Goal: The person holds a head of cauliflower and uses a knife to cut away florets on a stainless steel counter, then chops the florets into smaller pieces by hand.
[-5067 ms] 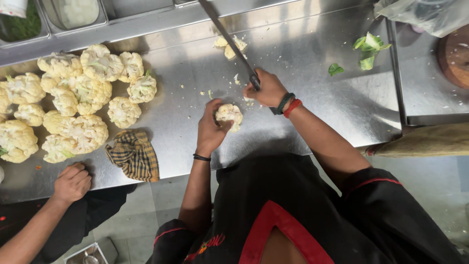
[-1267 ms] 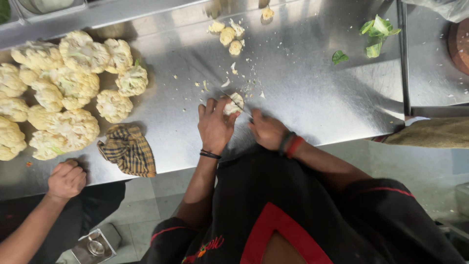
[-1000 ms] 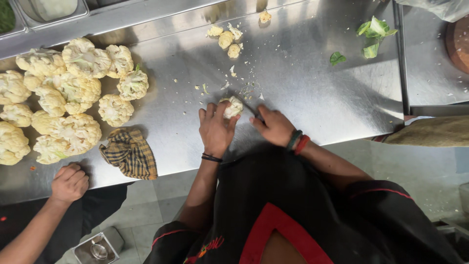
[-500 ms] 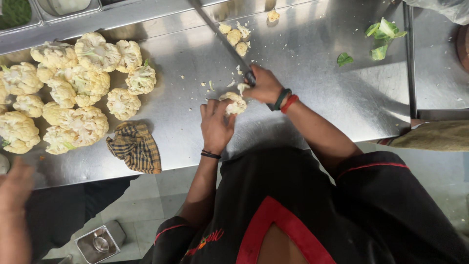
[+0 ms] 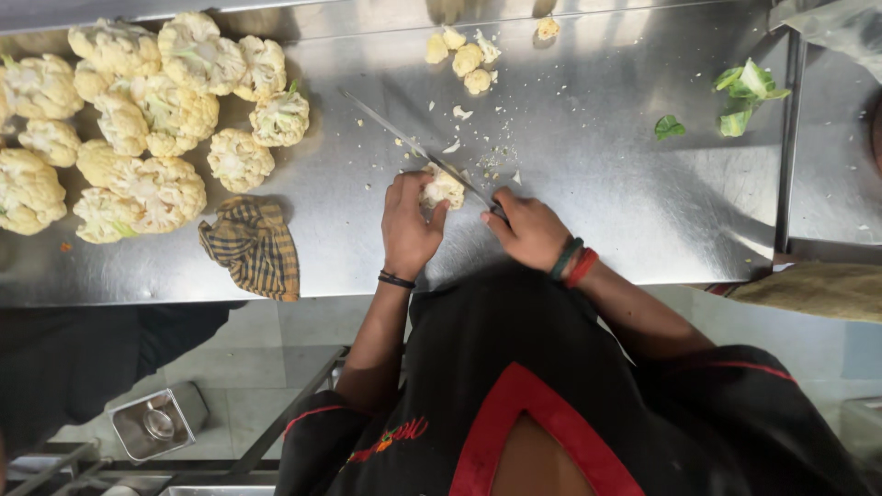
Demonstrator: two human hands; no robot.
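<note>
A brushed stainless-steel table [image 5: 276, 266] runs across the top of the view, with grey floor tiles below its near edge and a small square metal container [image 5: 156, 424] down on the floor at the lower left. At the table's left end lies a heap of whole cream-white cauliflower heads [image 5: 138, 119], some with pale green stalks showing. Just beside the heap, near the table's front edge, sits a crumpled brown-and-yellow checked cloth [image 5: 253, 246].

Toward the middle, the left hand [image 5: 409, 225], a thin black band at its wrist, is curled around a small cream-white cauliflower piece [image 5: 443, 188], fingers on the left and thumb pressing at the front, pinning it to the table. The piece is knobbly, pale, and mostly showing between thumb and fingers. Right beside it, the right hand [image 5: 528, 230], wearing green and red wrist bands, is closed around the handle of a long steel-bladed knife [image 5: 404, 142]; the blade slants away up-left across the piece, touching its far side. White crumbs are scattered beyond the hands, and a cluster of cut cream florets [image 5: 464, 57] lies near the table's far edge. Well apart on the right lie torn green cauliflower leaves [image 5: 744, 92].
</note>
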